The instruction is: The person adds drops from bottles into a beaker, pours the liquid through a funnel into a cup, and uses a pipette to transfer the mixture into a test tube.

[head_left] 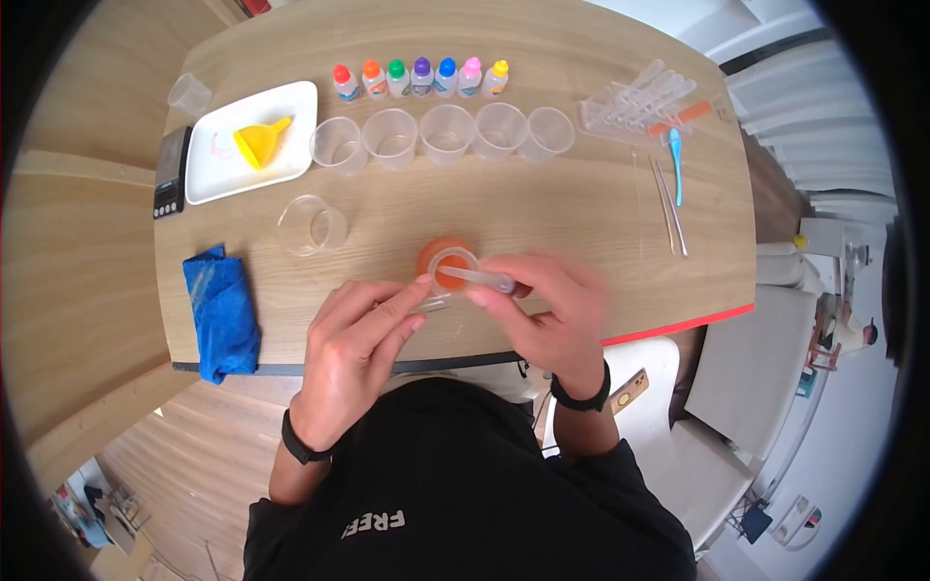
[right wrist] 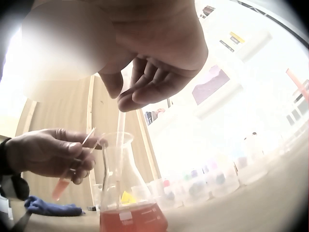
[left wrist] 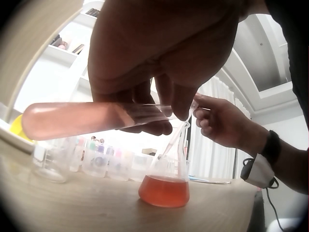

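A conical flask (left wrist: 164,191) of orange-red liquid stands upright on the table. My right hand (head_left: 552,300) pinches a translucent plastic dropper (head_left: 484,279) above the flask's mouth. Its thin stem reaches down inside the neck, as the right wrist view shows. In my left hand (head_left: 354,334) a clear test tube (left wrist: 72,121) is held at a slant, with pinkish-orange liquid in its rounded end. The tube's open end is close beside the flask's rim, and a left fingertip (right wrist: 102,142) is right at that rim.
Several clear cups (head_left: 448,134) stand in a row, with colour-capped bottles (head_left: 421,79) behind. Another cup (head_left: 312,227) stands nearer left. Around lie a white tray (head_left: 208,179) with a yellow funnel (head_left: 258,145), a blue cloth (head_left: 223,315), a test tube rack (head_left: 630,111) and a blue spoon (head_left: 677,169).
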{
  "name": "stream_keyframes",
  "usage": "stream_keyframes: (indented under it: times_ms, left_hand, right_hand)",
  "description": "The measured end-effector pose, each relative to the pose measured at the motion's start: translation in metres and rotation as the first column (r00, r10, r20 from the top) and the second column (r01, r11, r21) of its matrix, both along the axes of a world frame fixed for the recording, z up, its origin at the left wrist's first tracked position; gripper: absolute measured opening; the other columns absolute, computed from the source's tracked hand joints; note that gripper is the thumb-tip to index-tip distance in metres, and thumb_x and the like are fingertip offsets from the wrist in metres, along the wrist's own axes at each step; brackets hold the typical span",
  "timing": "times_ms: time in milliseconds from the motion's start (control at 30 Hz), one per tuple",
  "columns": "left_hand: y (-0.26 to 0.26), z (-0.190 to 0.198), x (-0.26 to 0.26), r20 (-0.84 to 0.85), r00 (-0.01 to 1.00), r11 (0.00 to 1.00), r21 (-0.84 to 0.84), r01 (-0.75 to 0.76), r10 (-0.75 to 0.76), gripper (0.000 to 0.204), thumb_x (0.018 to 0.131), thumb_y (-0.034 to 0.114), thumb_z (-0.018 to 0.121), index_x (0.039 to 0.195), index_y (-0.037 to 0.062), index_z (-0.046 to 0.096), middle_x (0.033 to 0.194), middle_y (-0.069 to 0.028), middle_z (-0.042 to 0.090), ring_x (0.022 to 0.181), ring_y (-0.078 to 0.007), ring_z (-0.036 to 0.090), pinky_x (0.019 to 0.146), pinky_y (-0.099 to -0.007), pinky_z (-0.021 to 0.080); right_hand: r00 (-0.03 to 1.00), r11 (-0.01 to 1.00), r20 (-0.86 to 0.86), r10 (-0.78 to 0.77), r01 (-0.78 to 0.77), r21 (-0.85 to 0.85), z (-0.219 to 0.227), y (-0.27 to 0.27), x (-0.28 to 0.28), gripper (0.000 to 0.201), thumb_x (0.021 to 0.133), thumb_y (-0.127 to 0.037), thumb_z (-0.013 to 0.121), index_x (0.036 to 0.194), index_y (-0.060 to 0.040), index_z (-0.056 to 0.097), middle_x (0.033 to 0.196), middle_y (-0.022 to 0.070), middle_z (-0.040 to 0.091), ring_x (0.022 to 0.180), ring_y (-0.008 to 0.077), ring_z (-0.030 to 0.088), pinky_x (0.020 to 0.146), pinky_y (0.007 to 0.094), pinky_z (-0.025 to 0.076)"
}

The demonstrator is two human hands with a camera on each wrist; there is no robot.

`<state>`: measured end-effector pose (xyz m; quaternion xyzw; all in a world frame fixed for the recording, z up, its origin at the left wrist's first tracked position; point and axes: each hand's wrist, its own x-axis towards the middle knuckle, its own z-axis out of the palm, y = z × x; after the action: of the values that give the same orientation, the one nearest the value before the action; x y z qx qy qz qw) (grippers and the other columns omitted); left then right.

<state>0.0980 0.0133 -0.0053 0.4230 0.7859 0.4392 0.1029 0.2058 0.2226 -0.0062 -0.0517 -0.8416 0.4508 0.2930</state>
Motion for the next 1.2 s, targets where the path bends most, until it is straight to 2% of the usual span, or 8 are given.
stream_keyframes:
  times_ms: [167,467,567,667,867,967,1200]
  left_hand:
    - [-0.001,0.000,0.000,-0.005,1.000,1.000,0.001,0.003,-0.003,0.043,0.088,0.004,0.085,0.130,0.0069,0.080,0.104,-0.0110,0.075,0.088,-0.0306,0.067,0.080,-0.0406,0.054]
    - [-0.001,0.000,0.000,0.004,1.000,1.000,-0.003,-0.001,0.001,0.042,0.089,0.004,0.084,0.130,0.0077,0.080,0.103,-0.0108,0.075,0.088,-0.0306,0.067,0.079,-0.0407,0.054]
    - [-0.001,0.001,0.000,0.010,1.000,1.000,-0.004,-0.005,0.005,0.042,0.089,0.004,0.084,0.130,0.0078,0.080,0.103,-0.0107,0.075,0.088,-0.0305,0.067,0.079,-0.0407,0.054]
    - [-0.001,-0.001,0.000,0.009,1.000,1.000,-0.004,-0.007,0.007,0.042,0.089,0.004,0.084,0.130,0.0077,0.080,0.103,-0.0108,0.075,0.088,-0.0305,0.067,0.079,-0.0406,0.054]
    - [-0.001,-0.002,-0.001,-0.005,1.000,1.000,0.002,0.006,-0.006,0.043,0.088,0.004,0.084,0.131,0.0078,0.080,0.103,-0.0108,0.075,0.088,-0.0305,0.067,0.079,-0.0407,0.054]
    - [-0.001,-0.001,-0.001,-0.003,1.000,1.000,-0.002,0.009,-0.009,0.043,0.089,0.004,0.084,0.131,0.0077,0.080,0.103,-0.0109,0.074,0.088,-0.0304,0.067,0.079,-0.0407,0.054]
    - [-0.001,0.000,-0.001,0.005,1.000,1.000,-0.010,0.009,-0.009,0.043,0.089,0.004,0.084,0.132,0.0072,0.079,0.103,-0.0114,0.074,0.088,-0.0306,0.066,0.079,-0.0408,0.054]
  right_hand:
    - [0.998,0.997,0.068,0.000,0.005,-0.075,-0.009,-0.004,-0.004,0.020,0.087,-0.006,0.091,0.104,-0.0021,0.080,0.079,0.0090,0.075,0.064,0.0147,0.069,0.058,0.0266,0.054]
    - [0.996,0.999,0.090,-0.013,0.016,-0.031,-0.009,-0.003,-0.006,0.013,0.090,-0.007,0.089,0.098,-0.0007,0.080,0.078,0.0087,0.075,0.063,0.0145,0.068,0.057,0.0272,0.052]
    - [0.998,0.999,0.047,-0.029,0.030,-0.025,-0.013,-0.003,-0.008,0.010,0.092,-0.010,0.087,0.098,-0.0069,0.080,0.076,0.0064,0.074,0.059,0.0147,0.068,0.052,0.0285,0.050]
    - [0.994,0.995,0.103,-0.036,0.046,-0.093,-0.005,-0.006,-0.008,0.013,0.091,-0.007,0.089,0.099,-0.0014,0.080,0.079,0.0076,0.075,0.063,0.0133,0.066,0.058,0.0261,0.051]
    - [0.996,0.993,0.088,-0.026,0.036,-0.114,-0.006,-0.006,-0.007,0.016,0.090,-0.005,0.089,0.103,-0.0025,0.080,0.080,0.0068,0.075,0.065,0.0122,0.067,0.058,0.0261,0.051]
    - [0.998,0.996,0.062,-0.005,0.011,-0.094,-0.008,-0.004,-0.007,0.016,0.092,-0.007,0.086,0.107,-0.0046,0.080,0.082,0.0064,0.078,0.065,0.0138,0.074,0.057,0.0261,0.056]
    - [0.999,0.996,0.053,0.009,-0.004,-0.088,-0.008,-0.003,-0.007,0.017,0.092,-0.006,0.085,0.109,-0.0035,0.079,0.083,0.0072,0.078,0.065,0.0140,0.074,0.057,0.0264,0.056]
